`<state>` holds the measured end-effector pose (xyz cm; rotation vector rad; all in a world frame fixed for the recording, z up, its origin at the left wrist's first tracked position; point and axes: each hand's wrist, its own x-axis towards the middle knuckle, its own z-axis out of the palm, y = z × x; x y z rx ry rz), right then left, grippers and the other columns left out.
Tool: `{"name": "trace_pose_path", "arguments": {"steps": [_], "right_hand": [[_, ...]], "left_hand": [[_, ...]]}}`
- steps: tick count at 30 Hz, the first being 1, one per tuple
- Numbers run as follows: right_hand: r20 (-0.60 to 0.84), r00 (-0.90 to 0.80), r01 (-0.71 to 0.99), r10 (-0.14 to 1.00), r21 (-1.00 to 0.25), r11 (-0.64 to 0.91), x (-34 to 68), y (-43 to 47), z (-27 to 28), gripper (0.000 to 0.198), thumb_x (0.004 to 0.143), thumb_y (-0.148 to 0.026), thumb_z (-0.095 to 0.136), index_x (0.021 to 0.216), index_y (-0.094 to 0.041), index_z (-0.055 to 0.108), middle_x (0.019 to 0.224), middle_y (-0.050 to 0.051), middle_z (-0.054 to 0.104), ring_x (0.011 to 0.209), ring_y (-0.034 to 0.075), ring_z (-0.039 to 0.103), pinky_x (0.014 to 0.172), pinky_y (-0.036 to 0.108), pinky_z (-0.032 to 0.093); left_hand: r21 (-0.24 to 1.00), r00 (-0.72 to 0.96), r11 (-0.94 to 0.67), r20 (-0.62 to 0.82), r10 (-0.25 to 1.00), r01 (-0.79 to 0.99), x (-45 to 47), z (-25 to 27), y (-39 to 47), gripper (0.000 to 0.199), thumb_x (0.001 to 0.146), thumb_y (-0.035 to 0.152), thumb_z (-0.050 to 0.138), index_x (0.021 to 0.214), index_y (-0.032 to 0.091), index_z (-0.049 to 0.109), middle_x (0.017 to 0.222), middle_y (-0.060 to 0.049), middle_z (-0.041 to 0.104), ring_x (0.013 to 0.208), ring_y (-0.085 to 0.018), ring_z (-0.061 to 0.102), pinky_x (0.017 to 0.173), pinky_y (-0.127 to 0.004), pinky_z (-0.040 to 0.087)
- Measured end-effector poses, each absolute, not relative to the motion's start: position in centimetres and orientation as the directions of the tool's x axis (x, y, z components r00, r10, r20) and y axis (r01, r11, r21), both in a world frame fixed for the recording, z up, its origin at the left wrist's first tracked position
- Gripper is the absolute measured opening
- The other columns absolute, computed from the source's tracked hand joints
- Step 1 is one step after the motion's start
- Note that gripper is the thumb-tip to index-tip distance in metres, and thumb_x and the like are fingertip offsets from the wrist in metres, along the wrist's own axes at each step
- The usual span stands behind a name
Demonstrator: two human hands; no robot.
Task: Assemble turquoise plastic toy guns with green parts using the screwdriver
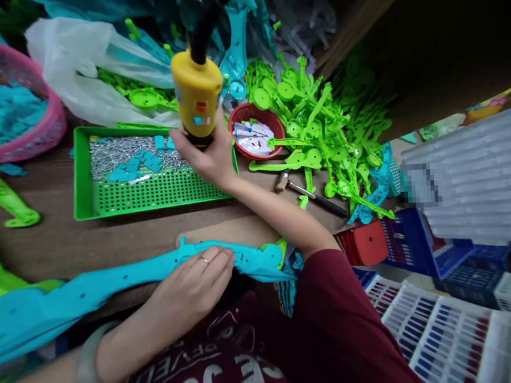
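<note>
- Blue plastic piece (135, 269): it's lying lengthwise along the near edge of the bench (56, 240), running out of frame at left. A green round part (273, 255) is sitting at its right end.
- Progress, my judgement: I'm calling this partway. Piece is lying in place under one hand. Dark spots are showing along it, but I'm not managing to tell empty holes from filled ones, so I'm not counting what's finished.
- Left over: plenty. Loose screws (111, 152) and small blue tabs (131, 167) are lying in the green tray (155, 212); a big pile of green parts (320, 128) is spreading at right.
- Left hand (200, 277): resting palm down on the blue piece, fingers close together over its top. Thumb is hiding, so I'm not able to tell if it's pinching underneath. Piece is touching this hand directly.
- Right hand (214, 154): wrapping around a yellow power tool (198, 87), holding it above the tray. Tool tip is hiding from me; the blue piece is lying nearer the body, apart from this hand.
- Further out: red basket (279, 123) is standing just beside the tray, hammer (318, 199) is lying below the pile, pink basket (54, 120) is standing at far left.
</note>
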<state>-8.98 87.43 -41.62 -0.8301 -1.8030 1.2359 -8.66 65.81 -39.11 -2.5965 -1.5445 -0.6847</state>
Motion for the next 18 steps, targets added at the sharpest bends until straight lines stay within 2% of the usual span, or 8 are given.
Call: {"name": "trace_pose_path", "arguments": {"steps": [5, 8, 13, 18], "right_hand": [[0.303, -0.489, 0.078, 0.818, -0.919, 0.387, -8.8, 87.2, -40.5, 0.037, 0.075, -0.03, 0.079, 0.098, -0.032, 0.05, 0.092, -0.012, 0.068, 0.084, 0.009, 0.07, 0.072, 0.021, 0.059], [0.317, -0.495, 0.075, 0.809, -0.912, 0.403, -8.7, 87.2, -40.0, 0.04, 0.074, -0.027, 0.081, 0.098, -0.032, 0.049, 0.096, -0.012, 0.068, 0.088, 0.01, 0.071, 0.073, 0.02, 0.059], [0.306, -0.507, 0.098, 0.806, -0.908, 0.406, -8.8, 87.2, -40.0, 0.039, 0.075, -0.028, 0.08, 0.098, -0.032, 0.049, 0.096, -0.011, 0.068, 0.09, 0.011, 0.07, 0.071, 0.02, 0.059], [0.348, -0.513, 0.04, 0.784, -0.903, 0.428, -9.1, 87.7, -41.2, 0.038, 0.08, -0.032, 0.076, 0.104, -0.031, 0.047, 0.092, -0.008, 0.066, 0.084, 0.012, 0.068, 0.069, 0.025, 0.058]], "left_hand": [[0.109, 0.445, -0.511, 0.359, 0.82, 0.853, -8.1, -39.5, 65.3, 0.044, 0.094, -0.004, 0.028, 0.113, 0.002, 0.067, 0.112, -0.017, 0.07, 0.099, -0.026, 0.066, 0.088, -0.04, 0.05], [0.107, 0.438, -0.492, 0.324, 0.839, 0.864, -7.8, -39.8, 65.1, 0.046, 0.093, -0.003, 0.028, 0.115, 0.001, 0.068, 0.113, -0.018, 0.07, 0.101, -0.027, 0.065, 0.09, -0.042, 0.051], [0.184, 0.414, -0.47, 0.275, 0.868, 0.863, -7.4, -40.4, 64.5, 0.042, 0.093, 0.002, 0.036, 0.123, 0.001, 0.066, 0.124, -0.018, 0.068, 0.104, -0.03, 0.064, 0.09, -0.046, 0.052], [0.123, 0.348, -0.406, 0.334, 0.876, 0.905, -5.8, -40.7, 63.5, 0.044, 0.089, 0.0, 0.037, 0.116, 0.004, 0.071, 0.126, -0.017, 0.068, 0.109, -0.028, 0.064, 0.089, -0.042, 0.052]]}}
